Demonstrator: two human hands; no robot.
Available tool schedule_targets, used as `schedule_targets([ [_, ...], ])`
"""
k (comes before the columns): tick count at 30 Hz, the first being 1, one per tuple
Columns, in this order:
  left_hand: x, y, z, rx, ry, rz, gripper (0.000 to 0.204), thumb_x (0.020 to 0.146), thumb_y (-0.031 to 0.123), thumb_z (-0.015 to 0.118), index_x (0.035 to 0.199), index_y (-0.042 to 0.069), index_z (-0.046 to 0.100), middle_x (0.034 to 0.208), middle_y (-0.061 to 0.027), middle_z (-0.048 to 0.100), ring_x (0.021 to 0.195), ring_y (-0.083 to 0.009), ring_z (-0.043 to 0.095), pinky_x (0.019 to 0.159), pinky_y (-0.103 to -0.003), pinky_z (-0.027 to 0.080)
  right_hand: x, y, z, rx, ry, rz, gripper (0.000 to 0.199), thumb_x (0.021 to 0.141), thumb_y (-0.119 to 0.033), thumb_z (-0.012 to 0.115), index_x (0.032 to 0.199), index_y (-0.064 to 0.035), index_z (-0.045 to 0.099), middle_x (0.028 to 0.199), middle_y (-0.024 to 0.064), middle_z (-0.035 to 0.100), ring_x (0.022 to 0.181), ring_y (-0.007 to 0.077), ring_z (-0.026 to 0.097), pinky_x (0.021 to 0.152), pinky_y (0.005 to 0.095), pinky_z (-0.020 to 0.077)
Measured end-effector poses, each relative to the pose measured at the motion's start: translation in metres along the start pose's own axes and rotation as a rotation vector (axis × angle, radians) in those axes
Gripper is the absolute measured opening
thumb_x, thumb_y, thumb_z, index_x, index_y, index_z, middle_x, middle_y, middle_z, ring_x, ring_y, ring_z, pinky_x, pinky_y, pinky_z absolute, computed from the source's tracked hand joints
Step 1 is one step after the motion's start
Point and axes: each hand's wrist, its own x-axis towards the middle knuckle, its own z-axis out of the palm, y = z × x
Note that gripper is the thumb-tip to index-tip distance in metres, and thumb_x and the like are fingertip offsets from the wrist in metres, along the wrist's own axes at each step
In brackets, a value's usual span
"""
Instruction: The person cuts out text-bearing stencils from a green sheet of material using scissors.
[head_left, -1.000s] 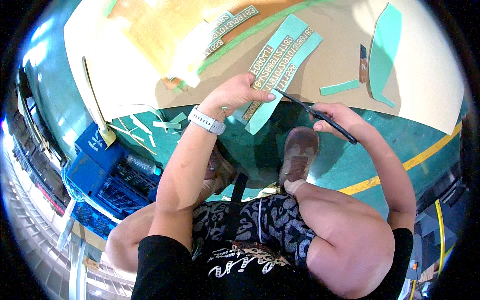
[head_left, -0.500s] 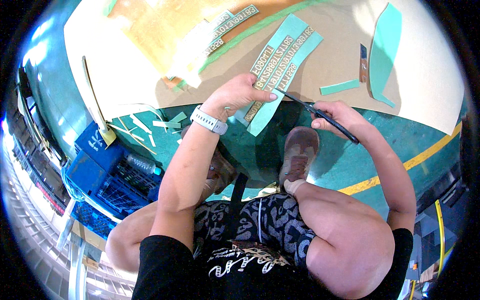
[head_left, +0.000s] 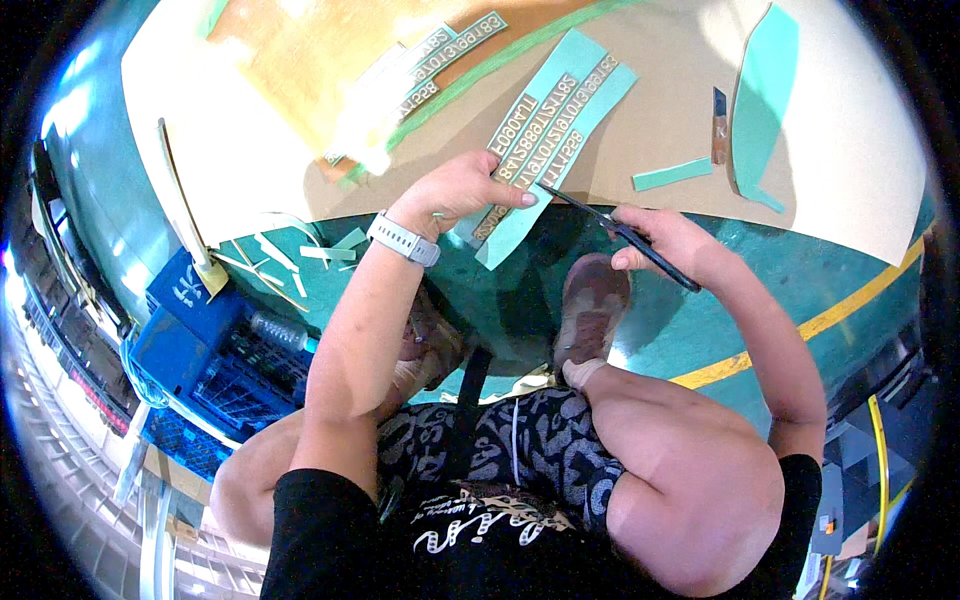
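Observation:
My left hand (head_left: 450, 195) is closed on the near left part of a light green sheet (head_left: 572, 52), thumb on top. Rows of raised tan characters (head_left: 545, 130) on dark strips run along the sheet, appearing mirrored. My right hand (head_left: 665, 245) grips a slim black pointed tool (head_left: 632, 238); whether it is tweezers or a blade cannot be told. The tool's tip reaches the sheet just right of my left thumb, among the character rows. The sheet lies over the front edge of a brown board (head_left: 690, 80), its near end overhanging the floor.
Similar character strips (head_left: 450, 60) lie farther left on an orange panel (head_left: 285, 45). To the right are a green offcut (head_left: 765, 100), a short green strip (head_left: 672, 174) and a narrow dark-and-brown piece (head_left: 719, 125). Scraps (head_left: 278, 252) and a blue crate (head_left: 170, 335) stand left.
The whole view has shifted slightly, so things sit a little farther left. Both hands keep their grips; the tool's tip stays at the sheet near my left thumb.

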Motion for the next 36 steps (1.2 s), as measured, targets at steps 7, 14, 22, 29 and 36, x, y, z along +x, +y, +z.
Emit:
schedule_targets([
  [7,-0.008,0.024,-0.005,0.087,-0.012,-0.119,0.032,0.072,0.018,0.076,0.096,0.001,0.063,0.084,-0.0009,0.063,0.079,-0.0101,0.054,0.071,-0.024,0.043,-0.015,0.013,0.000,0.038,-0.011,-0.041,0.054,0.081,-0.054,0.059,0.105,-0.0073,0.050,0.077,0.0123,0.055,0.073,0.0259,0.056,0.066,0.0361,0.0446],
  [14,-0.006,0.031,-0.006,0.101,-0.052,-0.074,0.033,0.073,0.020,0.076,0.098,0.003,0.063,0.087,-0.0010,0.063,0.080,-0.0097,0.055,0.072,-0.024,0.044,0.009,0.002,0.011,0.691,0.690,0.020,0.037,0.086,-0.018,0.063,0.115,-0.0029,0.046,0.077,0.0014,0.054,0.061,0.0093,0.050,0.055,0.0225,0.0427],
  [22,-0.009,0.056,0.022,0.118,-0.187,-0.022,0.031,0.074,0.014,0.075,0.101,0.006,0.063,0.091,-0.0013,0.065,0.087,-0.0103,0.058,0.081,-0.024,0.044,0.050,-0.025,0.017,0.885,1.116,-0.294,0.036,0.077,-0.008,0.068,0.107,-0.0037,0.048,0.076,-0.0002,0.049,0.065,0.0066,0.045,0.057,0.0215,0.0386],
  [29,0.012,0.058,-0.003,0.418,-0.192,0.153,0.032,0.074,0.027,0.074,0.091,0.002,0.065,0.083,-0.0065,0.066,0.083,-0.0146,0.060,0.076,-0.027,0.046,0.046,-0.028,0.010,0.789,1.205,-0.334,0.035,0.078,-0.007,0.066,0.107,-0.0046,0.046,0.075,-0.0005,0.046,0.065,0.0073,0.043,0.056,0.0221,0.0367],
  [36,0.000,0.073,-0.010,0.895,0.481,0.576,0.030,0.075,0.020,0.070,0.096,0.000,0.062,0.087,-0.0151,0.063,0.079,-0.0214,0.060,0.071,-0.033,0.047,0.055,-0.025,0.026,1.140,1.164,-0.505,0.032,0.085,0.001,0.055,0.112,-0.0022,0.039,0.081,0.0091,0.057,0.071,0.0171,0.062,0.063,0.0296,0.0520],
])
